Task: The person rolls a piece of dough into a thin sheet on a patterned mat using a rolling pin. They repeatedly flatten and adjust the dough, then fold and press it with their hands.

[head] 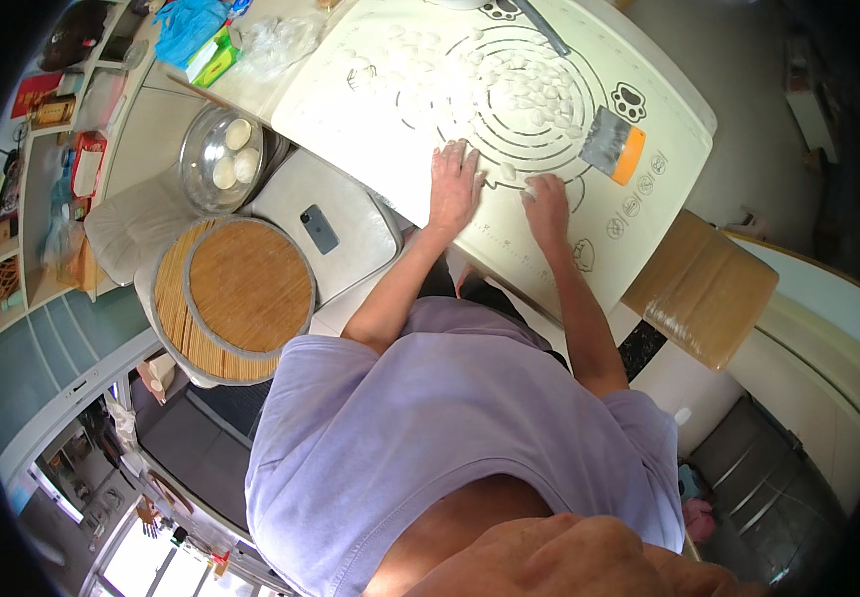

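Note:
My left hand [456, 186] lies palm down on a pale floured pastry mat [505, 231], fingers slightly apart; what is under it is hidden. To its right, my right hand [547, 205] is curled, with a small whitish dough piece [529, 192] at its thumb and fingertips. Just beyond, between the hands, lies a loose dough piece [508, 171]. Many small dough pieces [538, 89] are scattered over the mat's printed circles. A dough scraper with an orange handle [628, 155] rests flat to the right of them, its dark blade towards the pieces.
A dark rod-like tool [544, 27] lies at the mat's far edge. Left of the table stand a clear bowl [189, 160] with several dough balls [237, 135], a chair seat with a phone [319, 228], and round bamboo trays [251, 287]. A cardboard box [706, 287] stands at the right.

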`<state>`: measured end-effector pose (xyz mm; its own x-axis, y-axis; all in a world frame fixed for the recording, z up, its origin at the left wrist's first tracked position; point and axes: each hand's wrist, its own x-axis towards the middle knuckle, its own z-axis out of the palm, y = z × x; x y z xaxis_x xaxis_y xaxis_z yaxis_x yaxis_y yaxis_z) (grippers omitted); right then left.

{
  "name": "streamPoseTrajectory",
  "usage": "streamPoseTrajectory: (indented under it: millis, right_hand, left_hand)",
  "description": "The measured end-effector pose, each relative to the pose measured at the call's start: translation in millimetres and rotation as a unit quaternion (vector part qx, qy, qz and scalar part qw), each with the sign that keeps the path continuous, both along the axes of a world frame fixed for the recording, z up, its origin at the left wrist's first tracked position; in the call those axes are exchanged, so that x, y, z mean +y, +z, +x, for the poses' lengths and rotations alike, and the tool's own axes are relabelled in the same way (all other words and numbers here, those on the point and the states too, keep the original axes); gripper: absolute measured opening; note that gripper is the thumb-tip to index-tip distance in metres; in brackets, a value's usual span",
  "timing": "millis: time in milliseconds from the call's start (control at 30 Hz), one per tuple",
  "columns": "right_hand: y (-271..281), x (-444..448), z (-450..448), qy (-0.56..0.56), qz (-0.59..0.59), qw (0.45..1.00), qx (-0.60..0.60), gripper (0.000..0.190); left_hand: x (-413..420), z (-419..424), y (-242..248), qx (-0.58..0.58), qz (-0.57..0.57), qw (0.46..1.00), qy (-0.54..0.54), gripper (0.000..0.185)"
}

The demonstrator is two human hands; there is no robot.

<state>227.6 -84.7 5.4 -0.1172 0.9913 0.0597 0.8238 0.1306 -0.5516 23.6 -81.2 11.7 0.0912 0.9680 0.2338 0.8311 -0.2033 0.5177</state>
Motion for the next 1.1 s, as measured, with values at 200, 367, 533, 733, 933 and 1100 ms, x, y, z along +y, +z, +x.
streamPoseTrajectory:
  millis: [200,367,533,733,933,1100]
  right_hand:
    - [35.7,17.2,-11.0,0.07,0.022,0.997,0.014,0.039]
    - [9.3,44.2,-14.0,0.17,0.033,0.984,0.048,0.044]
    - [-1.2,35.9,-33.4,0.048,-0.051,0.997,0.016,0.041]
    - [30.1,35.7,-48.6,0.075,-0.002,0.997,0.023,0.033]
    - [12.3,28.0,-41.2,0.06,-0.045,0.994,0.084,0.032]
    - [26.6,14.4,-27.6,0.022,0.033,0.994,0.105,0.03]
  left_hand:
    - [-0.1,1.9,-3.4,-0.003,0.024,1.0,0.011,0.042]
    - [1.9,-2.5,-1.2,0.002,0.014,1.0,0.001,0.041]
    - [1.6,-9.8,-1.3,0.002,0.017,1.0,0.008,0.041]
    - [2.7,-18.4,-3.8,0.003,0.027,1.0,0.007,0.041]
    - [13.8,-9.3,-0.8,-0.01,0.019,1.0,-0.004,0.04]
    - [48.4,31.8,4.0,0.004,-0.027,0.995,-0.091,0.053]
